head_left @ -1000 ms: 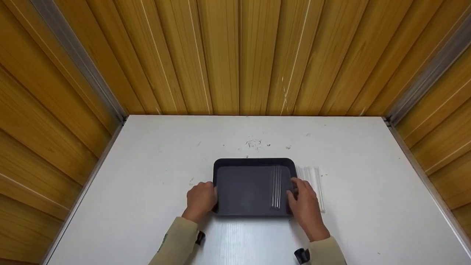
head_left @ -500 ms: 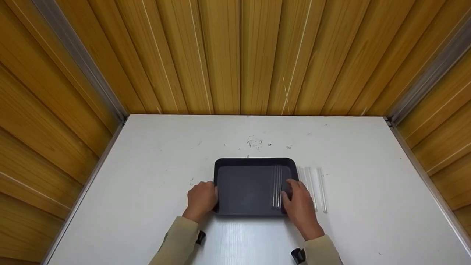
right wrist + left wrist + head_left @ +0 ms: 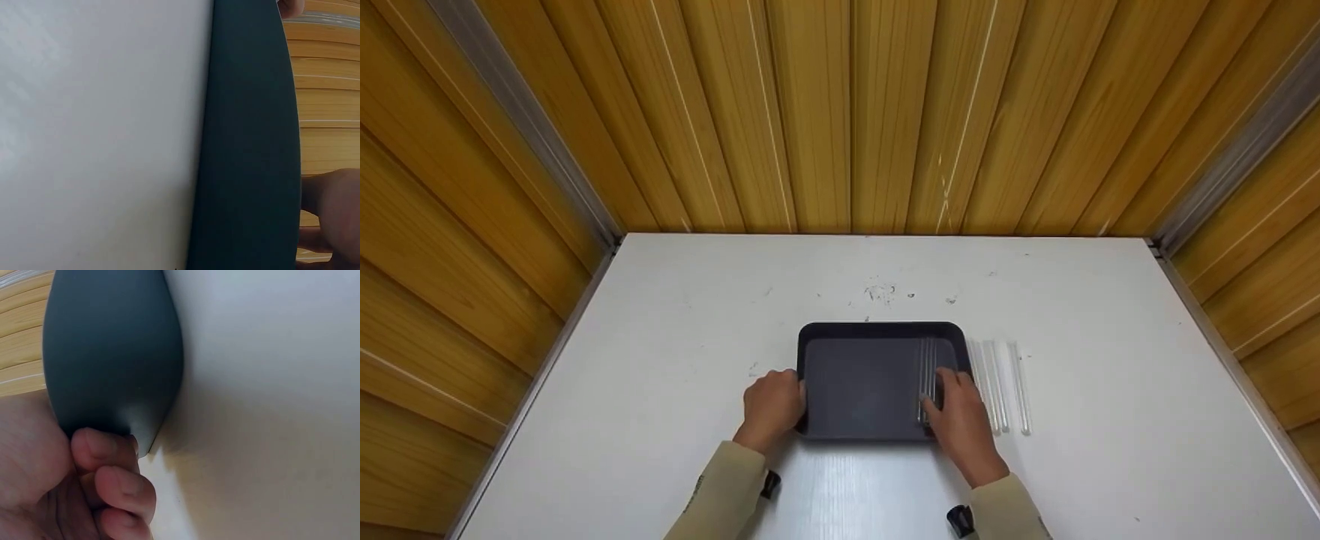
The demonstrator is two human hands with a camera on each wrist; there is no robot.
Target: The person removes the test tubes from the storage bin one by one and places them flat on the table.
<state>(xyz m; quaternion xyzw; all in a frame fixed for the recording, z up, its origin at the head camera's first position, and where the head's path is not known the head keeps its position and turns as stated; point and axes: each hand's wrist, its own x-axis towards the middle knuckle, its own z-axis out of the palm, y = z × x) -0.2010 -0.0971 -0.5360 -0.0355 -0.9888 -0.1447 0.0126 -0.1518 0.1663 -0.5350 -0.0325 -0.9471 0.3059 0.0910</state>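
A dark rectangular tray (image 3: 855, 394) sits on the white table. My left hand (image 3: 772, 406) grips its left side, thumb at the rim; in the left wrist view the fingers (image 3: 125, 489) curl against the tray's outer wall (image 3: 112, 354). Several slim clear tubes (image 3: 928, 354) lie side by side along the right part of the tray. Over them is my right hand (image 3: 964, 420), thumb and forefinger spread apart right at the tubes, whose lower part it partly hides. The right wrist view mostly holds the tray's wall (image 3: 247, 135), with part of the right hand (image 3: 340, 216) beyond it.
More clear tubes (image 3: 1021, 390) lie on the table (image 3: 1110, 390) just right of the tray, one a little apart from the others. Wood-look panels (image 3: 877, 120) wall the table at the back and both sides.
My right hand has moved left from the tray's right rim to over the tubes inside it, uncovering more of the tubes on the table. The left hand and tray have stayed put.
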